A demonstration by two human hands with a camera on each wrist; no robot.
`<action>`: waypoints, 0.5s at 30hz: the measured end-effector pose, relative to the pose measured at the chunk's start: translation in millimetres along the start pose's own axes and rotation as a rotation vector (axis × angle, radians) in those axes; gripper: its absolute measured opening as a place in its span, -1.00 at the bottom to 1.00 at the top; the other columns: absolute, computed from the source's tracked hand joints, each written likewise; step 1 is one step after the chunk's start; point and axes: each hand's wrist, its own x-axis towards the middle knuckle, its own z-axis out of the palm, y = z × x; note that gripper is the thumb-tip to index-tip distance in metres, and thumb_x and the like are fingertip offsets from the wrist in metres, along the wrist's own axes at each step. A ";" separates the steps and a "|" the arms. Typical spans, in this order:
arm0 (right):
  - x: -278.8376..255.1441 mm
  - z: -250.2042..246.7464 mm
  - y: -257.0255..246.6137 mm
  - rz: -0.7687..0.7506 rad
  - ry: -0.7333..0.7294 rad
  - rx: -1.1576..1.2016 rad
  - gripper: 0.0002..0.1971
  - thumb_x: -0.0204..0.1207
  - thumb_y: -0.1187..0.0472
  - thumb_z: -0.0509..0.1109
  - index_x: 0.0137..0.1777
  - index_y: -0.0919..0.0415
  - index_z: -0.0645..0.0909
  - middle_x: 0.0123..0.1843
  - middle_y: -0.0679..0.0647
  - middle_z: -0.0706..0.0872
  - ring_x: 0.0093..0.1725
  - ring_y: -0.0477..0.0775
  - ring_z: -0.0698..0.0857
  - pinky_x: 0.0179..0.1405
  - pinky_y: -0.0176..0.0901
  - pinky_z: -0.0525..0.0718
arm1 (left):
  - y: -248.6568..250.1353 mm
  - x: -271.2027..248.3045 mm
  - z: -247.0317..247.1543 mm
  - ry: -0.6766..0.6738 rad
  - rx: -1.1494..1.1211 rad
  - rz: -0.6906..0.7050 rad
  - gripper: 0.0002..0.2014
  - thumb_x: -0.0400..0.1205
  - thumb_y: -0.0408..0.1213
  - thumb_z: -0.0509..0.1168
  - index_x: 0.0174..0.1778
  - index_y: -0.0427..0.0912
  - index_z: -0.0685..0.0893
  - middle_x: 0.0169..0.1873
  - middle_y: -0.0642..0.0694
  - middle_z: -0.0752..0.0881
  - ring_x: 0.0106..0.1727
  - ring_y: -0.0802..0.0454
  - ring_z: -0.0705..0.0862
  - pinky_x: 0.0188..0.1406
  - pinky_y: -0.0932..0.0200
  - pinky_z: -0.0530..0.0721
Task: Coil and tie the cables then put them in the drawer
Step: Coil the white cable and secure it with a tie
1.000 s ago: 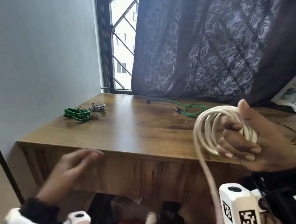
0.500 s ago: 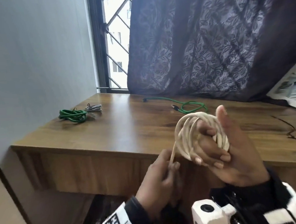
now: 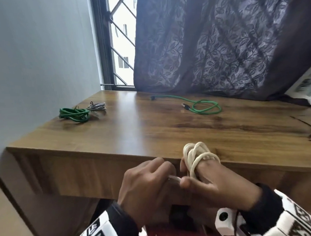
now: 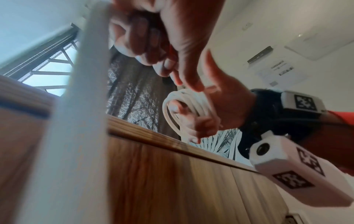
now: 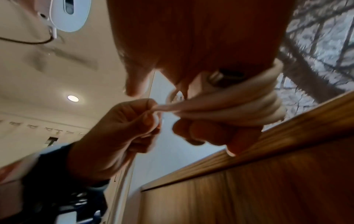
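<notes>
A cream white cable [image 3: 195,156] is wound in several loops around the fingers of my right hand [image 3: 208,183], just in front of the desk's front edge. My left hand [image 3: 147,188] pinches the cable's loose end beside the right thumb. In the right wrist view the white cable [image 5: 229,106] wraps my fingers, with the left hand [image 5: 122,130] pulling a strand sideways. In the left wrist view the coil [image 4: 184,109] shows around the right hand [image 4: 220,106]. A coiled green cable [image 3: 73,115] and a small grey cable bundle [image 3: 97,106] lie at the desk's far left. A loose green cable [image 3: 201,106] lies at the back.
The wooden desk [image 3: 133,129] has a drawer front [image 3: 85,175] below its edge. A dark patterned curtain [image 3: 219,42] and a barred window [image 3: 118,38] stand behind it. Papers [image 3: 308,86] lie at the far right, with a thin black wire [image 3: 310,127] near them.
My left hand rose from below the desk, took the cable's hanging end and brought it up to the right hand. Both hands dropped lower, to the desk's front edge. The coil became tighter.
</notes>
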 end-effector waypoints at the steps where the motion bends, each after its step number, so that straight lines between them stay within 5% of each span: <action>1: -0.3 -0.7 -1.5 0.006 -0.067 -0.008 -0.44 0.38 -0.45 0.10 -0.32 0.10 0.42 -0.19 -0.07 0.43 -0.07 -0.11 0.38 -0.09 -0.24 0.40 | -1.3 0.3 0.3 -0.004 -0.007 -0.002 -0.86 0.44 -0.07 0.24 -0.32 -0.04 0.54 -0.46 0.08 0.56 -0.51 0.06 0.53 -0.62 0.17 0.49; 5: 0.0 1.7 -1.0 0.088 -0.335 0.101 -0.55 0.39 -0.24 0.27 -0.29 0.20 0.48 -0.24 0.02 0.51 -0.20 -0.12 0.42 -0.15 -0.19 0.46 | -4.1 5.7 4.6 0.010 -0.155 -0.056 -0.89 0.43 -0.06 0.26 -0.26 0.01 0.51 -0.41 0.09 0.59 -0.44 0.11 0.56 -0.47 0.18 0.50; 8: -2.7 -1.5 2.7 0.287 -0.431 0.721 -0.65 0.39 -0.15 0.30 -0.40 0.12 0.49 -0.47 0.33 0.43 -0.53 0.13 0.43 -0.53 -0.06 0.44 | -10.1 7.5 12.9 0.055 -0.454 -0.181 -0.87 0.46 -0.07 0.31 -0.27 -0.02 0.56 -0.41 0.07 0.63 -0.42 0.16 0.60 -0.43 0.19 0.56; 10: -7.1 -1.3 10.7 0.325 -0.442 1.173 -0.67 0.44 -0.08 0.34 -0.39 0.14 0.51 -0.64 0.17 0.39 -0.73 -0.03 0.36 -0.70 -0.27 0.33 | -14.5 5.1 20.4 0.058 -0.639 -0.251 -0.82 0.50 -0.05 0.30 -0.28 -0.08 0.59 -0.48 -0.04 0.61 -0.47 0.14 0.55 -0.47 0.20 0.52; 12: -7.3 2.0 17.5 0.253 -0.536 1.556 -0.67 0.53 -0.11 0.26 -0.29 0.13 0.52 -0.69 -0.04 0.40 -0.75 -0.11 0.36 -0.63 -0.29 0.42 | -16.2 0.6 25.8 0.015 -0.767 -0.302 -0.77 0.53 -0.04 0.27 -0.26 -0.14 0.61 -0.52 -0.17 0.57 -0.49 0.01 0.50 -0.51 0.12 0.47; 15: -0.8 1.5 20.2 0.087 -0.534 1.864 -0.64 0.64 -0.07 0.05 -0.15 0.18 0.49 -0.64 -0.04 0.36 -0.66 -0.02 0.35 -0.32 -0.24 0.57 | -17.5 -7.7 30.8 -0.100 -1.025 -0.441 -0.86 0.56 -0.20 0.28 -0.19 -0.19 0.65 -0.57 -0.14 0.46 -0.57 0.05 0.43 -0.62 0.26 0.43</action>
